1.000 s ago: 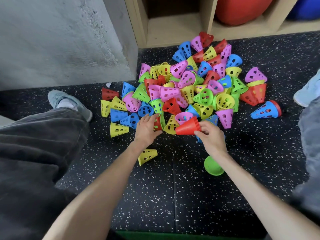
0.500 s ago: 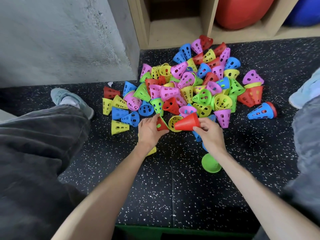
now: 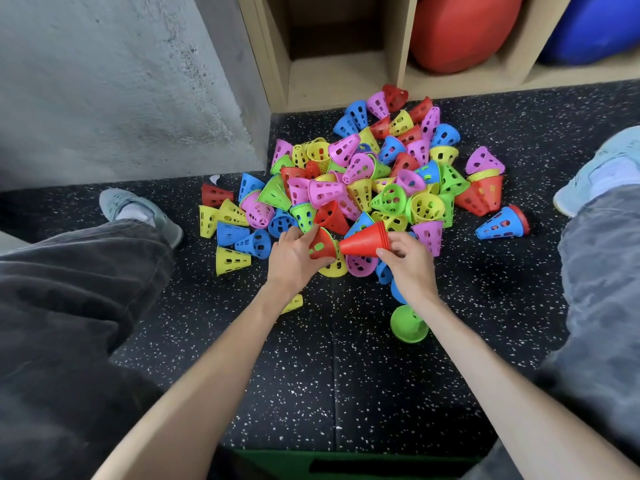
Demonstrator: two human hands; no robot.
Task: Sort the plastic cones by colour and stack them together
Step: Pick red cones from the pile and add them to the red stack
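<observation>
Both hands were closed on red cones, the left hand (image 3: 294, 256) gripping a single red perforated plastic cone (image 3: 320, 245) and the right hand (image 3: 407, 261) holding a nested stack of red plastic cones (image 3: 363, 241) just before the mixed colourful pile of cones (image 3: 363, 174), so the next move was probably to slide the single cone onto the stack's tip.

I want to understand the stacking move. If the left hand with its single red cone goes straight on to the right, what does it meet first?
Most likely the narrow tip of the red stack in the right hand. The left hand holds the red cone facing that tip, almost touching.
</observation>
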